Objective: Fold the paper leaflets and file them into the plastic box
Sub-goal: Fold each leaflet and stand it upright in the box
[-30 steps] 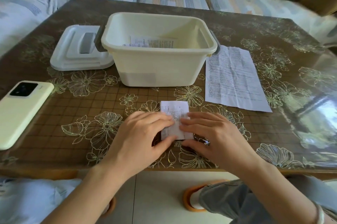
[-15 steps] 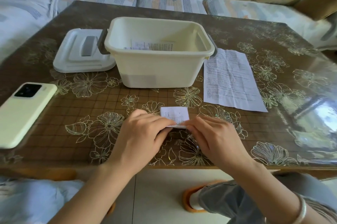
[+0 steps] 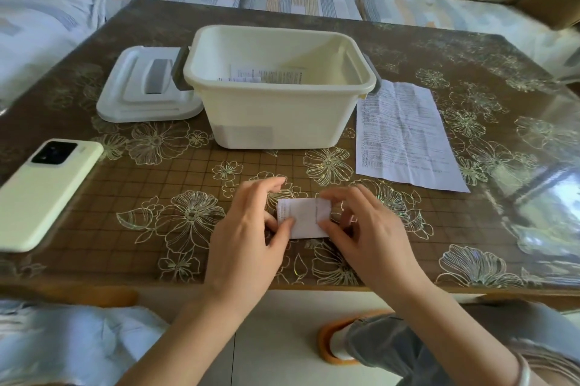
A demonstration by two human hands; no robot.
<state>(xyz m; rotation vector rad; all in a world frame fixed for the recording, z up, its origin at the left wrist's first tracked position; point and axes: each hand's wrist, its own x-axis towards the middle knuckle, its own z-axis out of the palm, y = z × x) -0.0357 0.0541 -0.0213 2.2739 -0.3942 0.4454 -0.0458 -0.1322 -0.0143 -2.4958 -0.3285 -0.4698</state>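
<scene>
A folded leaflet is pinched by 2 hands — left and right — before the box.

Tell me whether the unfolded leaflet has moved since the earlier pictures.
No. The unfolded leaflet still lies flat beside the box, on its right.

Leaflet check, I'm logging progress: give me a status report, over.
Left hand and right hand both pinch the folded leaflet. Box open, lid beside it, papers inside. One unfolded leaflet right of box. Nothing between hands and box.
</scene>
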